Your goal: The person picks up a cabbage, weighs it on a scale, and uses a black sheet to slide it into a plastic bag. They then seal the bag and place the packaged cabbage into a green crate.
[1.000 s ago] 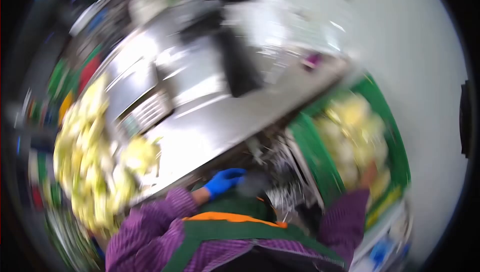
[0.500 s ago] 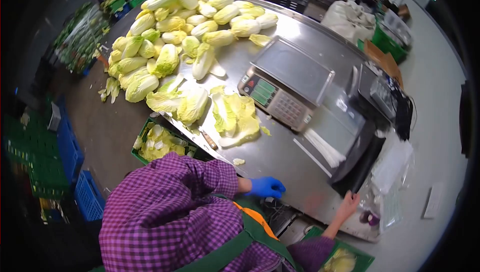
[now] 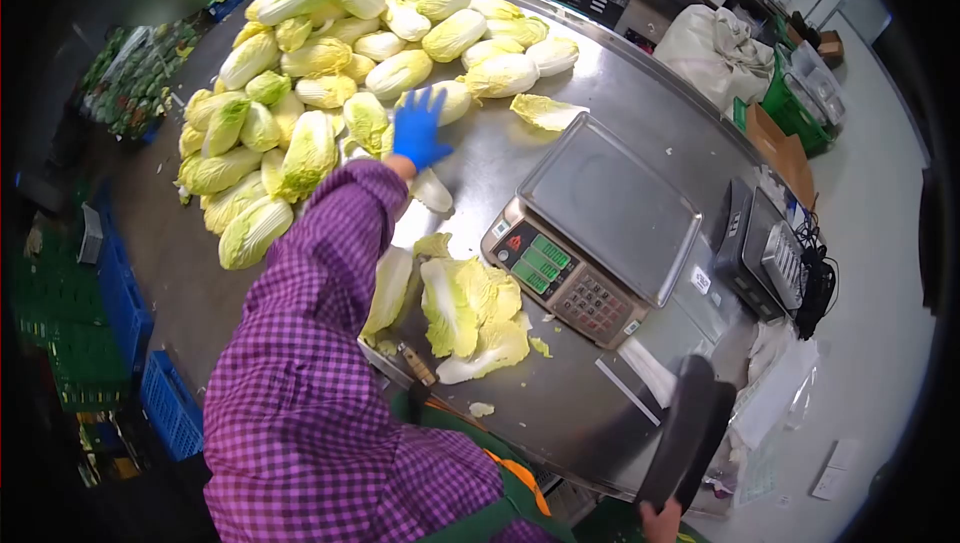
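Observation:
My left hand [image 3: 420, 130], in a blue glove, is open with fingers spread over the near side of the napa cabbage pile, in front of a pale cabbage [image 3: 447, 101]. At the bottom edge my bare right hand [image 3: 660, 521] is closed round the lower end of a long, flat black object [image 3: 690, 428] with a rounded top; its kind I cannot tell. Loose cabbage leaves [image 3: 470, 318] lie on the metal table [image 3: 545, 398] below my left hand, beside a wooden-handled knife [image 3: 417, 365]. My left sleeve hides part of the table.
A digital scale [image 3: 610, 223] with an empty pan stands right of the leaves. Beyond it sits a dark device [image 3: 765, 253] with cables. White strips [image 3: 650, 373] lie by the scale's near corner. Blue crates [image 3: 172, 405] stand on the floor at left.
My left hand has reached forward from the table's near edge to the cabbages, its fingers spreading. My right hand has drawn the black object nearer, and it now stands more upright.

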`<state>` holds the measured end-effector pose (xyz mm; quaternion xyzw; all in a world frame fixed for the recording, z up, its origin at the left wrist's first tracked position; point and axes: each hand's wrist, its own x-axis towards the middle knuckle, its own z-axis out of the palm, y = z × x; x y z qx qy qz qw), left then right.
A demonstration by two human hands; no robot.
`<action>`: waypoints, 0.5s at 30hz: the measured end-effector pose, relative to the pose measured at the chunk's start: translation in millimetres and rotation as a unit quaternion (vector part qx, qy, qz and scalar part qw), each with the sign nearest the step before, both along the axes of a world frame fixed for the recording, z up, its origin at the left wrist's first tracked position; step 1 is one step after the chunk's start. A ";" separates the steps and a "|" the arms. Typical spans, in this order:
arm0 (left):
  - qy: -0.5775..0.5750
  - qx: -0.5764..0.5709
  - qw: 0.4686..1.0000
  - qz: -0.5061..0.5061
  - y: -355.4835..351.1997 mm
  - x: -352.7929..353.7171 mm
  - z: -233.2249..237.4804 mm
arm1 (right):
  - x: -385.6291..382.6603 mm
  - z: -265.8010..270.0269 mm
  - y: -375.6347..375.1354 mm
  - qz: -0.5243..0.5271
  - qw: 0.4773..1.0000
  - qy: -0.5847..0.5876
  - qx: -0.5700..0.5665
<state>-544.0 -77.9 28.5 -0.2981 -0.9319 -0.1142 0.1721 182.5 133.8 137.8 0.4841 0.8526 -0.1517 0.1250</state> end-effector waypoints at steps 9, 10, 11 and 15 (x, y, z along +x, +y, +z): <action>-0.434 0.219 0.869 0.090 -8.1 -131.3 -12.8 | -86.4 9.5 -23.2 -0.130 0.973 0.136 -0.135; -0.512 0.316 0.796 0.061 -8.7 -110.9 2.9 | -92.4 -6.3 -16.5 -0.135 0.958 0.192 -0.162; -0.578 0.405 0.708 0.029 -9.2 -78.8 26.7 | -106.9 -12.8 -13.9 -0.140 0.939 0.249 -0.189; -0.313 0.349 0.845 -0.257 -7.2 10.6 22.9 | -198.2 -31.3 11.4 -0.099 0.893 0.347 -0.268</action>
